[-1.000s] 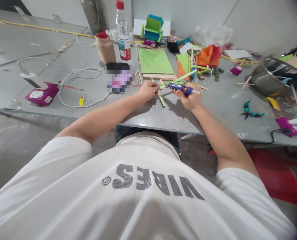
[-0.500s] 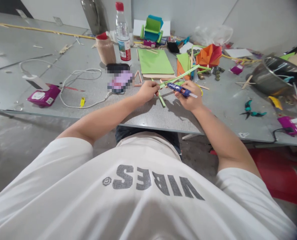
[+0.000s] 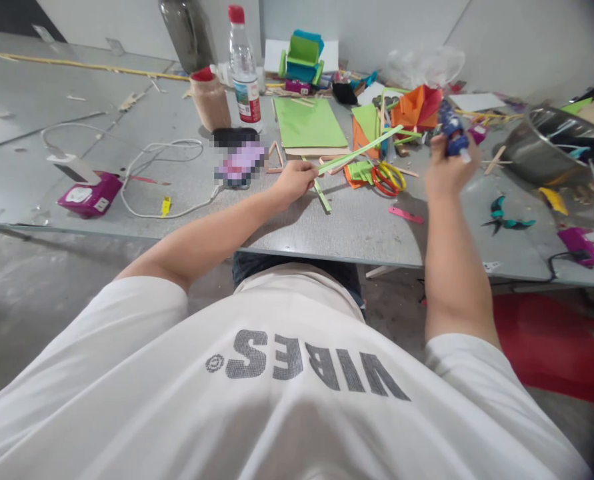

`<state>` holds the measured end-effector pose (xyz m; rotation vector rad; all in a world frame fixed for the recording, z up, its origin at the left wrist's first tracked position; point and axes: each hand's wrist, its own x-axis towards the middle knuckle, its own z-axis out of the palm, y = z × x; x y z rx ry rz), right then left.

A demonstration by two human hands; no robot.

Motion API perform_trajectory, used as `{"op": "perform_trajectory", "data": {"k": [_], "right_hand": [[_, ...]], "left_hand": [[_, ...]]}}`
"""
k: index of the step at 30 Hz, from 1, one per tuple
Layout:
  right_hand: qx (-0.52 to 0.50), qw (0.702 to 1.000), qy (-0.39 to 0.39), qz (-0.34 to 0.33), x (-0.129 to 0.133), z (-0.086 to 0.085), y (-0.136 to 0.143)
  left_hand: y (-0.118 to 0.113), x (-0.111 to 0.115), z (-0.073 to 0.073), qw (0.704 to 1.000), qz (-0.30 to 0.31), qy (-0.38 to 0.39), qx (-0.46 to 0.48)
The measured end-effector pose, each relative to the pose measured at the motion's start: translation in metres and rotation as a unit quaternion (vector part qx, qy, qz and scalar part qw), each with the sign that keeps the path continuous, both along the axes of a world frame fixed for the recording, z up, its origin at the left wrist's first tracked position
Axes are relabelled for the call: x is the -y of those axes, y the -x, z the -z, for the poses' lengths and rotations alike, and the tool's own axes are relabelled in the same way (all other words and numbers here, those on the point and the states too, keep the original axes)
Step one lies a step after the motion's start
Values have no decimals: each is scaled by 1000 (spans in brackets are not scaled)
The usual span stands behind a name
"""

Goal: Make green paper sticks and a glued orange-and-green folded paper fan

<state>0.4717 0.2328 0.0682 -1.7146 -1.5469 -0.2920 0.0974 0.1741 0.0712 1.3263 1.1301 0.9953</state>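
My left hand [image 3: 297, 181] pinches one end of some long light-green strips [image 3: 364, 150], which slant up to the right over the table. Below its fingertips, a shorter green strip [image 3: 322, 197] lies on the tabletop. Off to the right, my right hand [image 3: 451, 170] is wrapped round a blue glue gun [image 3: 453, 130], raised above the table beside the orange folded paper [image 3: 417, 108]. Between my hands lie red and yellow scissors [image 3: 387, 180], green and orange paper pieces [image 3: 359, 173] and a pink clip-like piece [image 3: 405, 215].
A green sheet [image 3: 311, 124], a bottle [image 3: 246, 87] and a phone [image 3: 241, 162] sit beyond my left hand. To the right are a metal pot [image 3: 537, 150] and teal pliers [image 3: 507, 219]. A white cable [image 3: 177, 213] loops at the left beside a purple box [image 3: 89, 195].
My right hand has moved right and slightly up with the glue gun, away from the strips, uncovering the scissors and pink piece. My left hand still grips the strips in nearly the same place.
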Motion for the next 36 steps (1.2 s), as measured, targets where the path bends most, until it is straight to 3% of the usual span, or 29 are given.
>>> {"op": "perform_trajectory", "data": {"k": [2,4,10,12,15,17,20,22,24,28,32,36], "right_hand": [[-11,983,26,181,-4,-4,-17],[-29,958,84,273,-3,-4,-28],[-107,927,231,276,7,5,-50],[-102,924,222,294,8,2,-50],[-93,937,128,312,11,-9,-36],[-99,964,53,242,13,-18,-18],[-178,983,33,23,15,-32,22],[-288,948,83,-105,15,-38,54],[-375,902,130,-168,15,-43,85],[-469,836,186,-215,17,-45,130],[-495,836,142,-191,18,-38,150],[-493,831,157,-202,23,-26,152]], "left_hand": [[-1,0,0,1000,-1,3,7],[-2,0,0,1000,1,11,8],[2,-4,5,999,18,17,32],[3,-7,9,998,24,21,47],[1,-10,14,998,20,14,62],[-1,-12,17,998,18,-1,68],[-5,-12,18,997,17,-33,69],[-6,-12,17,997,10,-60,56],[-6,-12,17,995,2,-90,34],[-4,-10,17,989,5,-144,-13],[-2,-7,16,980,7,-184,-82],[-1,-5,17,974,8,-190,-123]]}}
